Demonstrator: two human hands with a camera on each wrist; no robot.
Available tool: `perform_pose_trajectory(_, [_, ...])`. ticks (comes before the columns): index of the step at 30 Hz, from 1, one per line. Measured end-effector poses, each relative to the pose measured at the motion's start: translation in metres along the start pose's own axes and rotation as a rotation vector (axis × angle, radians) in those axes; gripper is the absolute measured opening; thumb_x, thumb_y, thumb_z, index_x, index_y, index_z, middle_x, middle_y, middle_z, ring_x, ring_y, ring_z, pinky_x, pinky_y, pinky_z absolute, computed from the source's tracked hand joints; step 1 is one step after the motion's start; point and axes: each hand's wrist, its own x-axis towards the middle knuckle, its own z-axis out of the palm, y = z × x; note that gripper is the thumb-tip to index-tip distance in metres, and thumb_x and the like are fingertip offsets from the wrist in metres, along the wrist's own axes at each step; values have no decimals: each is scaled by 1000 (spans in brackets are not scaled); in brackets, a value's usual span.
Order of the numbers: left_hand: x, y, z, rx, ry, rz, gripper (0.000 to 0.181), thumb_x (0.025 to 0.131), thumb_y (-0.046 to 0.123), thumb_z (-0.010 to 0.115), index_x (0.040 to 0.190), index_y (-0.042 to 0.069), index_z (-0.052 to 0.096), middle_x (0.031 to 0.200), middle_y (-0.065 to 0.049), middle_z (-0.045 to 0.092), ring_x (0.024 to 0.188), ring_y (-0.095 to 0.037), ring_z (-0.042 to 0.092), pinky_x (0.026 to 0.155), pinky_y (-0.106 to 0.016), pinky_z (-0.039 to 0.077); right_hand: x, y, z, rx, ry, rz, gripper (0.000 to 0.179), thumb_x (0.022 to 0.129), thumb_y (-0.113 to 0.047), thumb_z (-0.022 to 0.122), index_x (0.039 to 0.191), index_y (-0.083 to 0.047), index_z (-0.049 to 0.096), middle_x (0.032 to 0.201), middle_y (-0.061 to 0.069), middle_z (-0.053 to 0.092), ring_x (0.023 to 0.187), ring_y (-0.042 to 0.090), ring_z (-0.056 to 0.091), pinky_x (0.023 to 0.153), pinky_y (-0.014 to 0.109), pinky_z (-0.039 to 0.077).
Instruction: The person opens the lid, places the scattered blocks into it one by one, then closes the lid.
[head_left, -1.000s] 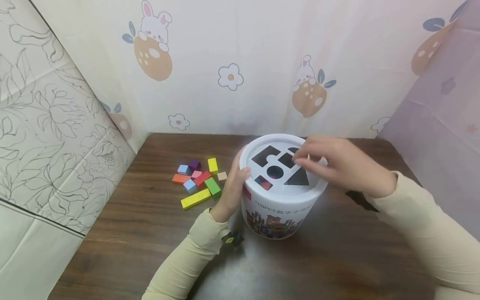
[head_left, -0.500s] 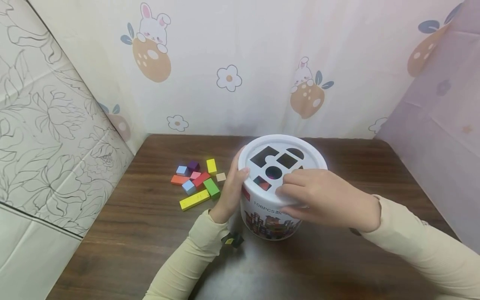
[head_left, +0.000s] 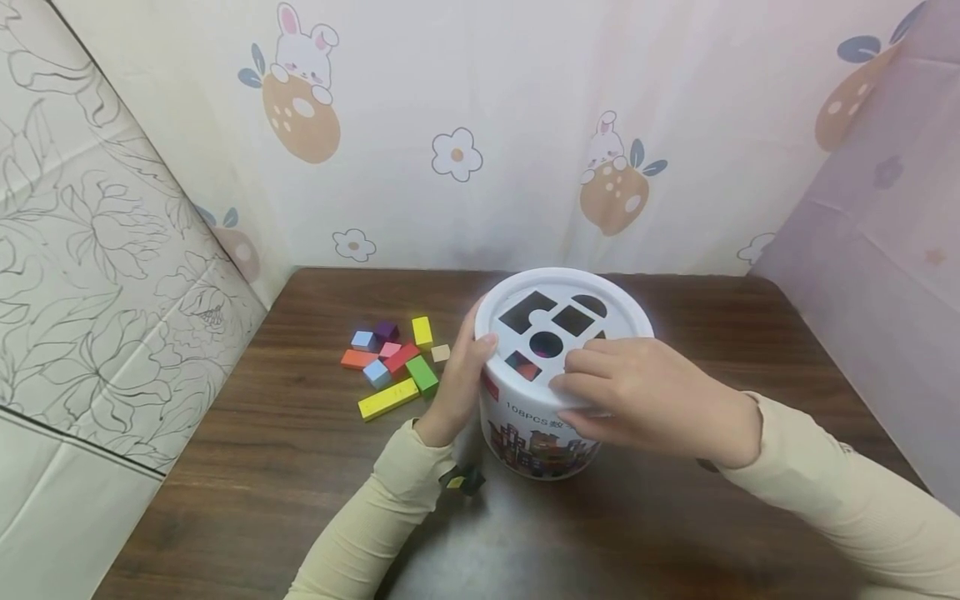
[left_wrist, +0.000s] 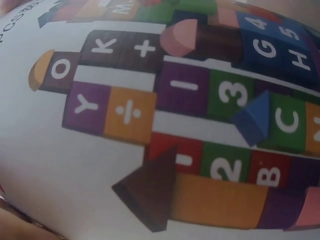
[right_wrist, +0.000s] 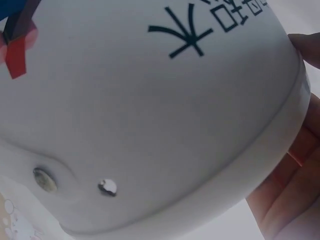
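A white toy-block bucket (head_left: 528,454), printed with block pictures, stands upright on the table under a white lid (head_left: 501,304) with shaped holes. My left hand (head_left: 453,383) holds its left side, the thumb up on the rim. My right hand (head_left: 645,396) grips the lid's near right edge, fingers curled over the top and thumb lower on the outside. In the right wrist view, that hand (right_wrist: 290,195) is around the rim. The left wrist view is filled by the bucket's printed wall (left_wrist: 50,165). Through a lid hole, something red (head_left: 527,370) shows inside.
Left of the bucket lie several loose blocks, among them a long yellow block (head_left: 388,400), a green block (head_left: 422,377), an orange block (head_left: 359,359) and a purple block (head_left: 387,332). The brown table (head_left: 262,467) meets a patterned curtain (head_left: 525,100) at the back.
My right hand has come from above the lid's holes to its near right edge and now grips there. My left hand and the loose blocks have stayed put.
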Motion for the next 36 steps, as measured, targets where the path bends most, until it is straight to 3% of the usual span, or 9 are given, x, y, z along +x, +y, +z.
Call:
perform_pose_trajectory(12, [-1,-1,-2,-37,-9,11,56,98,35,40,152,28,24,151,5,37,136,-21,39,112,-49,39,0,-2,0,-24,32,-15,25,73,-20,78,96,-15,69,78,-7,57,72,12,56,63,28,50])
perform_pose_trajectory(15, [-2,-1,-2,-40,-12,13,56,99,35,39,152,27,24,152,5,36,137,-23,37,113,-49,38,0,-2,1,-35,39,-16,21,77,-21,75,97,-15,70,79,-6,58,71,13,56,63,28,51])
perform_pose_trajectory(18, [-2,-1,-2,-40,-10,21,57,99,35,39,152,25,24,152,3,36,137,-24,38,112,-50,38,-1,-3,1,-42,53,-15,14,89,-23,63,98,-14,71,79,-6,59,70,13,56,62,28,51])
perform_pose_trajectory(22, [-1,-1,-1,-32,-6,30,56,98,36,39,151,26,26,150,3,39,135,-22,40,111,-50,39,-3,-4,1,-49,80,-12,32,99,-30,44,98,-14,72,80,-5,60,69,14,55,60,29,51])
perform_pose_trajectory(30, [0,-3,-2,-44,-15,38,56,97,37,35,152,25,27,150,1,38,137,-25,37,113,-54,35,-4,-5,1,-49,108,2,37,101,-32,42,99,-13,74,81,-3,62,68,14,55,59,29,52])
perform_pose_trajectory(36, [1,-1,-3,-26,-25,50,59,97,42,33,152,22,26,151,-2,37,140,-30,33,113,-57,32,4,-3,-10,-90,199,6,35,99,-31,47,99,-13,77,81,-2,65,70,15,55,58,29,51])
